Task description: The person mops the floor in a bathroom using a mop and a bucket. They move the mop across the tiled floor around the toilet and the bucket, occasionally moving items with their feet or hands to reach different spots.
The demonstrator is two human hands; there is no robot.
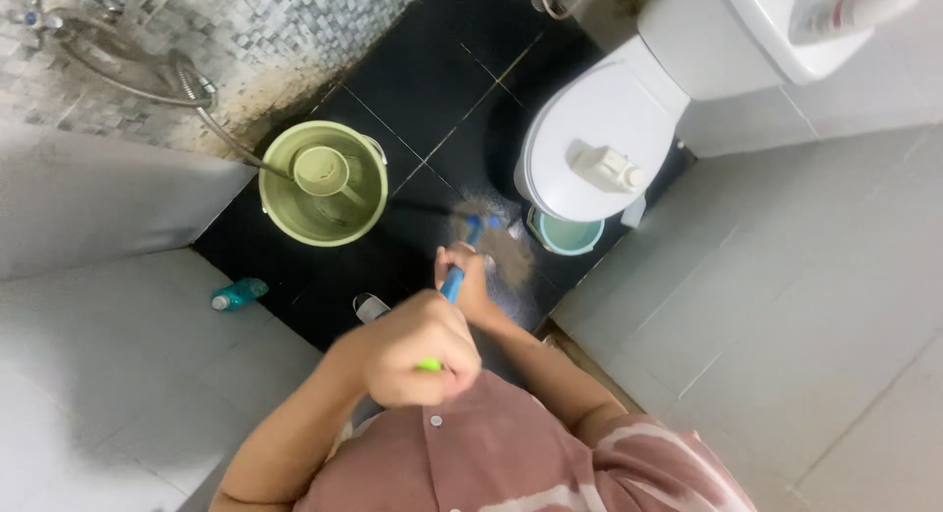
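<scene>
The brush [470, 261] has its blue handle mostly hidden by the two fists closed round it, left hand [417, 350] near the green end, right hand [464, 276] lower; its head blurs over the black floor [324, 276] beside the toilet [599, 139]. A green bucket [365, 212] holds a scoop [322, 171], and a small teal pail [568, 235] sits half under the bowl, contents unclear.

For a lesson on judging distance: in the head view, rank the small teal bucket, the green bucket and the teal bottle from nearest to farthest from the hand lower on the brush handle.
1. Small teal bucket, beside the toilet.
2. Green bucket, by the wall.
3. Teal bottle, lying far left.
Measured from the hand.
</scene>
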